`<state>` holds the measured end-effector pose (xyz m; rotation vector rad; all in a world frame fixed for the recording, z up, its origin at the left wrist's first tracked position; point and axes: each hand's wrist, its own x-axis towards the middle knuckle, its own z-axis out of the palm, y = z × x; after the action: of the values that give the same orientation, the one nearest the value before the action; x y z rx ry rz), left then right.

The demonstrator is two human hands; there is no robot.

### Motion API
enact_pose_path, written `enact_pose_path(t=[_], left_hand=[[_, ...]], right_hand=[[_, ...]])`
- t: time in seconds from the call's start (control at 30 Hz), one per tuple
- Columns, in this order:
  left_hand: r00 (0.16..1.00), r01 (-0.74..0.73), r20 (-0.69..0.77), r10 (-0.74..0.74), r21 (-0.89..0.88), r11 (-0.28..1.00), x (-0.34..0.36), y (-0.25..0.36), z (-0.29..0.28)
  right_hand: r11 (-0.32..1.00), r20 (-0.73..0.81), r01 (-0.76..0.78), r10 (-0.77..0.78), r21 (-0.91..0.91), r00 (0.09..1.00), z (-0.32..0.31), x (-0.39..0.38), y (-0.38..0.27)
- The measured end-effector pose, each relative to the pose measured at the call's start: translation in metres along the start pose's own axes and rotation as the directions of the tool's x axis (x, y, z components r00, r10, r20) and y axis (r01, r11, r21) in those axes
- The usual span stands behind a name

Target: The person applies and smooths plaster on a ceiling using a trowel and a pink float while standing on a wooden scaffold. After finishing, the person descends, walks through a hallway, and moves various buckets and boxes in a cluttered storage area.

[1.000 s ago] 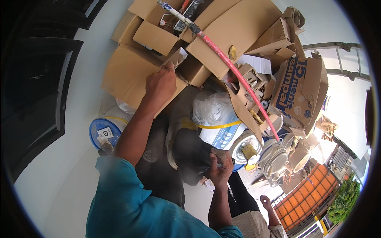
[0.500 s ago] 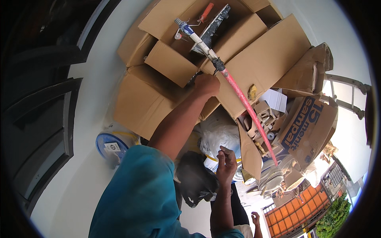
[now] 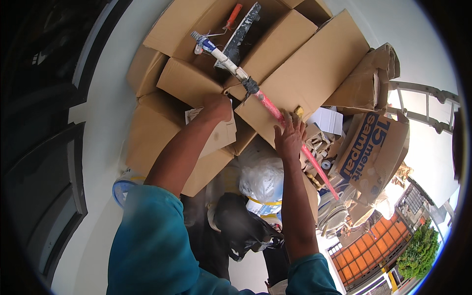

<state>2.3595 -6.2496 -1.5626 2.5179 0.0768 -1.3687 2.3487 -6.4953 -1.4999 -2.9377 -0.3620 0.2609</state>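
My left hand (image 3: 218, 107) is curled at the seam between cardboard boxes, its fingertips hidden. It appears closed on a small piece of cardboard (image 3: 220, 136) that hangs below the wrist, over an open carton (image 3: 153, 118). My right hand (image 3: 290, 137) has its fingers stretched out over a paint-spattered red extension pole (image 3: 314, 164) and seems to touch it. The pole lies slantwise across the cartons, with black tape round its middle. Beyond its white end, a paint roller with an orange handle (image 3: 234, 16) and a dark, paint-crusted tray-like piece (image 3: 241, 37) lie inside a big carton (image 3: 189, 29).
A printed carton (image 3: 373, 152) leans at the right, near a metal ladder (image 3: 427, 91). Below the boxes are a clear plastic bag (image 3: 263, 177), a black plastic bag (image 3: 241, 221) and a blue-rimmed bucket (image 3: 123, 189). A dark-framed window (image 3: 44, 191) borders the left.
My right hand has reached up and forward from beside the plastic bags to the red pole. My left hand has drawn back slightly, and the cardboard piece now shows under it.
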Motion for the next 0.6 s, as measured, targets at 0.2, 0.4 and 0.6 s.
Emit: enact_pose_path(t=[0.2, 0.4, 0.6], left_hand=[[0.931, -0.143, -0.343, 0.124, -0.03, 0.989, -0.027, 0.023, -0.004], [0.892, -0.267, -0.118, -0.437, -0.917, -0.297, 0.022, -0.034, -0.039], [0.606, -0.169, 0.455, -0.653, -0.729, -0.664, 0.153, -0.059, -0.05]], right_hand=[[1.0, -0.07, -0.007, 0.009, 0.023, 0.998, 0.007, 0.007, -0.002], [0.989, -0.183, -0.074, 0.096, 0.124, 0.978, -0.008, 0.003, -0.003], [0.987, -0.16, -0.151, 0.158, 0.053, 0.975, -0.001, 0.019, -0.007]])
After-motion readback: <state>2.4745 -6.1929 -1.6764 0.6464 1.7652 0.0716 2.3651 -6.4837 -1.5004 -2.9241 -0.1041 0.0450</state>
